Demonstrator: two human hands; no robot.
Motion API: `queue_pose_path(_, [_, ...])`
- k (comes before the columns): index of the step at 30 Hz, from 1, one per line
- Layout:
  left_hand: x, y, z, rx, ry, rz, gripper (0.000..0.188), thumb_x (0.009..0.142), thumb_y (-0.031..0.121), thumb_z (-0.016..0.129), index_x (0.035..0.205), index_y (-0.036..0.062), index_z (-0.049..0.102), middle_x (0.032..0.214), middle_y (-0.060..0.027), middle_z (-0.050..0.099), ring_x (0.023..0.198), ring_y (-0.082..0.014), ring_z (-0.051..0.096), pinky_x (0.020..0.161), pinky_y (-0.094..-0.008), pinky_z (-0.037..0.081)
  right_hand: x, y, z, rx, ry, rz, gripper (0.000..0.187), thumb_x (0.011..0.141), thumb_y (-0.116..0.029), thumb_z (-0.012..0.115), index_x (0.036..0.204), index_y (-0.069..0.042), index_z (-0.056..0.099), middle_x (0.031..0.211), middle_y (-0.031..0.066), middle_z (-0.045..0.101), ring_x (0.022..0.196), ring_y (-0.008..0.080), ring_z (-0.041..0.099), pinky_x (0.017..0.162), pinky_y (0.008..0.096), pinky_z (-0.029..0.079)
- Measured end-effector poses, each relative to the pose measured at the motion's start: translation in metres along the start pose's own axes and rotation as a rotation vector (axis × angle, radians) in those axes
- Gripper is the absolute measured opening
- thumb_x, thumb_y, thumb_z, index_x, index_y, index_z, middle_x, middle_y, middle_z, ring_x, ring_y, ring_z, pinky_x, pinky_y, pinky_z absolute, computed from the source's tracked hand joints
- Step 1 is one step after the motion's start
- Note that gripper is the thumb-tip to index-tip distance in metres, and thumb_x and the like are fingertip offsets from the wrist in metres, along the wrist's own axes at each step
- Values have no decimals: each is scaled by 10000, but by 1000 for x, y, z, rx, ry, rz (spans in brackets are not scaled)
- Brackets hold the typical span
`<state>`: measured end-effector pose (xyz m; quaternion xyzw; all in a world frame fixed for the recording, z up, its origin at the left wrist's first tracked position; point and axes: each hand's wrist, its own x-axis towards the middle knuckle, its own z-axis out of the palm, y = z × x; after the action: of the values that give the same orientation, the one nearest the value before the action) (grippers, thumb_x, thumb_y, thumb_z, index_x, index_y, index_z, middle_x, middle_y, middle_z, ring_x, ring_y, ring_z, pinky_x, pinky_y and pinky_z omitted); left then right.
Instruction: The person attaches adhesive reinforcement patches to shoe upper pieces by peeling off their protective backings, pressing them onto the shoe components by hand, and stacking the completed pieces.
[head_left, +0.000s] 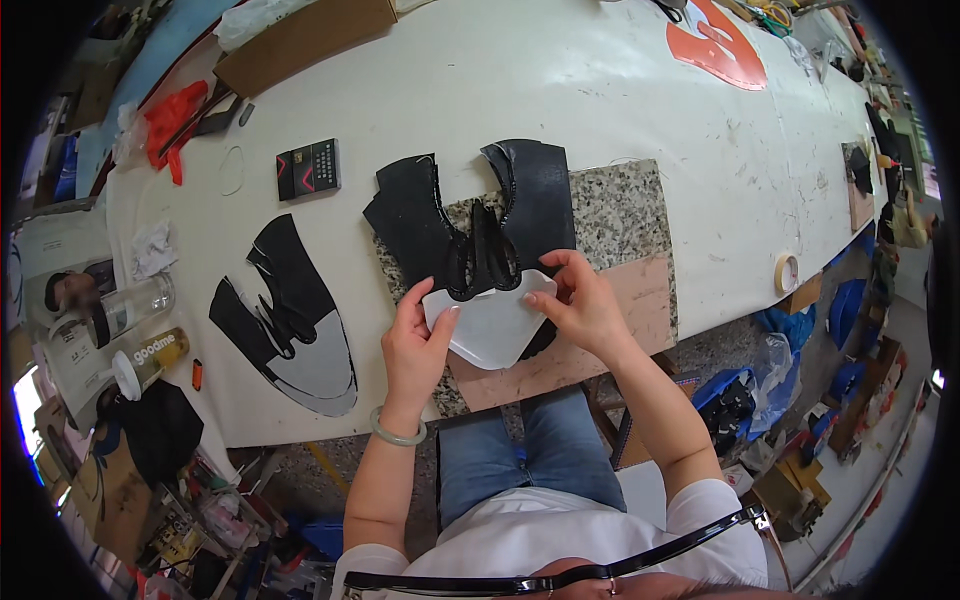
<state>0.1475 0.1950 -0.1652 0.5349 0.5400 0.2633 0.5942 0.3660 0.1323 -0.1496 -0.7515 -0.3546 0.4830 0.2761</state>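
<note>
A black shoe upper (540,195) lies spread on a speckled stone slab (625,205), its two side flaps pointing away from me. Over its near end is a pale, translucent, rounded toe-shaped piece (490,330). My left hand (415,340) pinches that piece's left edge between thumb and fingers. At the opposite edge, my right hand (583,305) has its thumb on top and fingers curled at the rim. Some black edge of the upper shows below the piece near my right hand. A second upper (290,320), black with a grey toe, rests on the table to the left.
A pinkish board (635,300) covers the slab's near right part. A small black pack (308,170), a cardboard box (305,45) and a red plastic bag (178,120) lie farther off. Bottles (155,360) and an orange lighter (197,375) are left; a tape roll (787,272) is right.
</note>
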Motion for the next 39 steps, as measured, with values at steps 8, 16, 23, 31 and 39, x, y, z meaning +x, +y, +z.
queue_pose_path(8, [4, 2, -3, 213, -7, 15, 477, 860, 69, 685, 1286, -9, 484, 756, -37, 607, 640, -52, 543, 565, -197, 440, -3, 6, 8, -72, 101, -101, 513, 781, -127, 777, 1180, -36, 468, 686, 38, 595, 621, 113, 560, 588, 269, 459])
queue_pose_path(16, [3, 3, -1, 276, 11, 15, 459, 872, 53, 671, 1278, -19, 471, 734, 2, 555, 642, -26, 501, 556, -176, 412, -3, 8, 10, -65, 146, -120, 501, 771, -104, 781, 1164, -32, 479, 680, 35, 587, 602, 110, 551, 572, 266, 463])
queue_pose_path(23, [3, 0, -1, 272, -1, 23, 443, 881, 57, 663, 1272, -18, 471, 746, 5, 549, 661, -29, 511, 568, -174, 420, -4, 8, 11, -55, 145, -128, 497, 776, -140, 762, 1165, -35, 472, 698, 69, 598, 610, 201, 600, 574, 324, 481])
queue_pose_path(31, [4, -9, -2, 265, -9, 22, 428, 898, 37, 633, 1280, -30, 453, 847, -37, 612, 776, -64, 597, 652, -199, 491, -5, 6, 11, -6, 150, -102, 471, 781, -134, 761, 1144, -36, 479, 692, 65, 599, 614, 188, 603, 576, 315, 486])
queue_pose_path(39, [2, 15, 2, 639, 101, 47, 511, 797, 116, 743, 1249, 40, 518, 810, -44, 528, 728, -164, 529, 695, -280, 467, -7, -5, 12, -306, 165, -3, 465, 752, -144, 766, 1127, -43, 510, 768, 74, 587, 686, 257, 589, 619, 365, 476])
